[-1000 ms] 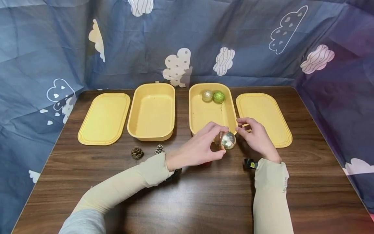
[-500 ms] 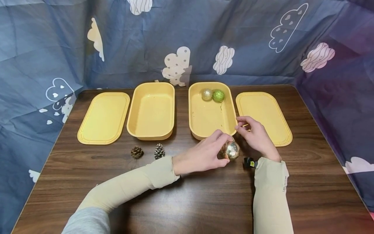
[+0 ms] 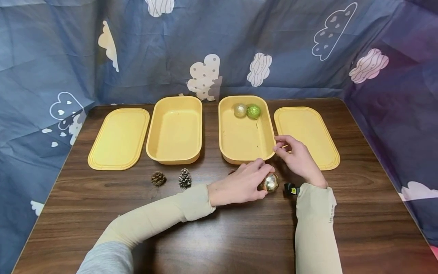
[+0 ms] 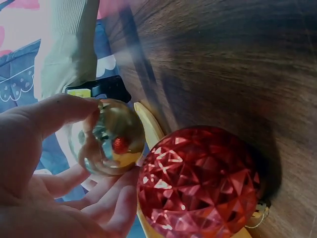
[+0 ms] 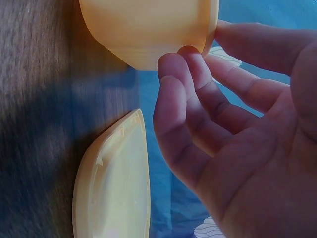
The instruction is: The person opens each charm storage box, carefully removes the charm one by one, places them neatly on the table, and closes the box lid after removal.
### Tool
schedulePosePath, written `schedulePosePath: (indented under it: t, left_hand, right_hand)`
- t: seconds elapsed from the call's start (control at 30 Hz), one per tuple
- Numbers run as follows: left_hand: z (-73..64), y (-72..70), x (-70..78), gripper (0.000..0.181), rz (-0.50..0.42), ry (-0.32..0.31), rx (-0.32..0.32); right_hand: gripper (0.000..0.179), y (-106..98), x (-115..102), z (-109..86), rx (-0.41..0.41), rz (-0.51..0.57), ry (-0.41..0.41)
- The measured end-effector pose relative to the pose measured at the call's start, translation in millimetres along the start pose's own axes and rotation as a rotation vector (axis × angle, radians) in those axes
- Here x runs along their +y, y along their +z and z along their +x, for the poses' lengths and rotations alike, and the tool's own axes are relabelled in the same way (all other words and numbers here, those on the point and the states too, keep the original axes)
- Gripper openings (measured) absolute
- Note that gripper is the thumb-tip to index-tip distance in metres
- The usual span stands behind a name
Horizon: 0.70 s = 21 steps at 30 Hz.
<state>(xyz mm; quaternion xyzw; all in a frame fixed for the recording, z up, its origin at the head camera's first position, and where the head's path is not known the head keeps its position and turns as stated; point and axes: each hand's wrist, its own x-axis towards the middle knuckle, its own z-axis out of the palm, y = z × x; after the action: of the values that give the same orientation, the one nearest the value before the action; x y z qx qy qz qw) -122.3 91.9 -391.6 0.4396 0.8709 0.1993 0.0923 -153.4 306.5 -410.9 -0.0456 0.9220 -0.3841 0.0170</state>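
Clock: head view, 12 = away from the person.

Shiny gold bauble (image 3: 270,182) has dropped and come toward 6 o'clock over the last second. It's now low over the table, outside the right-hand yellow container (image 3: 239,137), which sits at its 11. Table contact: can't tell. Left hand (image 3: 241,186) came down with it, thumb and fingers curled round it. Right hand (image 3: 301,158) hasn't left the container's rim: fingertips touching, fingers loosely bent, no clamp visible. So: container steadied, apparently; bauble not in it, two balls are: silvery glitter ball (image 3: 240,110) and green glitter ball (image 3: 253,111), far end.

Red faceted bauble (image 4: 198,183) at 9–10, near left fingers. Frosted pinecone (image 3: 184,179), brown pinecone (image 3: 158,178) at 9. Left-hand yellow container (image 3: 174,133) at 10. Yellow lids: right lid (image 3: 308,133) at 1–2, left lid (image 3: 118,140) at 9–10.

Surface: dark wood-grain table (image 3: 369,228). Room: blue cloud-print curtain (image 3: 137,49), 10 through 2.
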Motion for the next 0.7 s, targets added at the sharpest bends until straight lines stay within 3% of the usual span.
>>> schedulePosePath:
  t: [0.4, 0.7]
  left_hand:
    - [8.7, 9.6, 3.8, 0.043, 0.077, -0.063, -0.087]
    - [12.9, 14.0, 5.8, 0.039, 0.11, -0.064, -0.108]
  right_hand:
    - [0.04, -0.7, -0.2, 0.9, -0.001, -0.006, 0.002]
    - [0.041, -1.2, -0.6, 0.9, -0.012, -0.004, 0.014]
